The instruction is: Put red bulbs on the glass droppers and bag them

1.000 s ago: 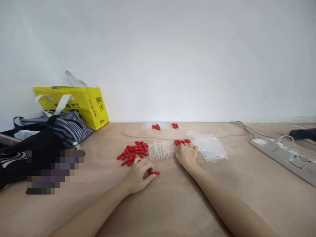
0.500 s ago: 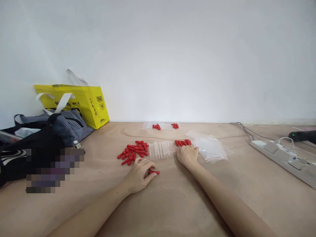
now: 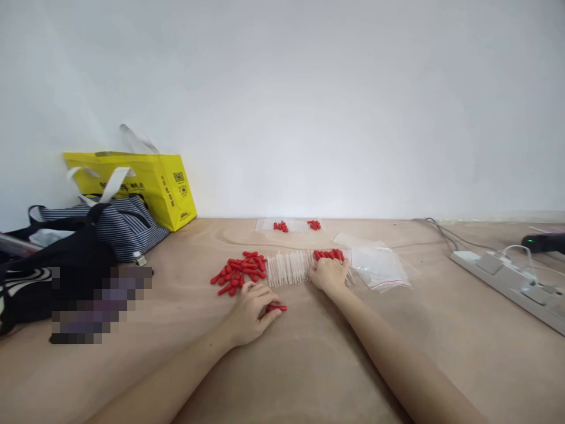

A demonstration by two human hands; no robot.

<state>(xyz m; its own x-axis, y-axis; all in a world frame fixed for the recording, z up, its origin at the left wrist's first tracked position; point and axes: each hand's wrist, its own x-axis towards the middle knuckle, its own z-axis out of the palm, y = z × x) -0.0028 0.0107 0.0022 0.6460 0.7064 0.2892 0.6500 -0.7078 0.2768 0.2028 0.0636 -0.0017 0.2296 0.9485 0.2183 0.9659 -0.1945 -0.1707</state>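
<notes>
My left hand point(image 3: 256, 313) rests on the table with its fingers curled around a single red piece point(image 3: 277, 308), whose narrow end sticks out past the fingers. Just beyond it lies a loose pile of red bulb-shaped pieces point(image 3: 241, 271). A row of thin white sticks point(image 3: 289, 268) lies side by side in the middle. At the row's right end, my right hand point(image 3: 330, 275) is over the sticks, below a line of red pieces point(image 3: 329, 255). Its fingertips point down and are mostly hidden, so what they hold cannot be made out.
Clear plastic bags point(image 3: 382, 265) lie to the right of the sticks. More bagged red pieces point(image 3: 281, 227) are by the wall. A yellow bag point(image 3: 176, 200), a striped bag point(image 3: 128, 227) and a black bag point(image 3: 83, 259) stand left; a power strip point(image 3: 507, 282) lies right.
My right hand has shifted slightly to the left, and some white stick ends now show to its right. My left hand has hardly moved.
</notes>
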